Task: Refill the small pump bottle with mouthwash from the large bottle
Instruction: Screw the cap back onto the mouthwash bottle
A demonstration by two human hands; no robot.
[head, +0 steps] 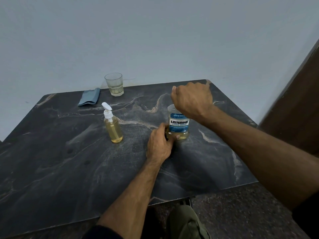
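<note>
Dark marbled tabletop (51, 161), back edge against a pale wall (155, 31); near edge runs diagonally low in view, right corner ends short of a brown door or panel (296, 100); speckled floor (233, 213) shows past that edge. Big bare stretch of tabletop on the left & front-left; open strip too betw. the two bottles.

Large bottle (178, 125) stands upright right of centre, blue label reading LISTERINE COOL MINT; clear body, yellowish liquid visible only in the bottom part below the label; level behind label can't tell. Left hand (159, 144) grasps it low at the base, thumb & fingers wrapped round the lower left side. Right hand (191, 99) sits over the top of the bottle, fingers curled down at the neck/cap; cap itself hidden, so whether it is grasping the cap or just clenched: can't tell.

Small pump bottle (113, 126) upright, left of the large one, well apart from both hands; white pump head on; amber liquid fills most of the body.

Glass tumbler (114, 84) near the back edge, a little pale liquid at the bottom; folded blue-grey cloth (89, 99) just left of it, close to the wall.
</note>
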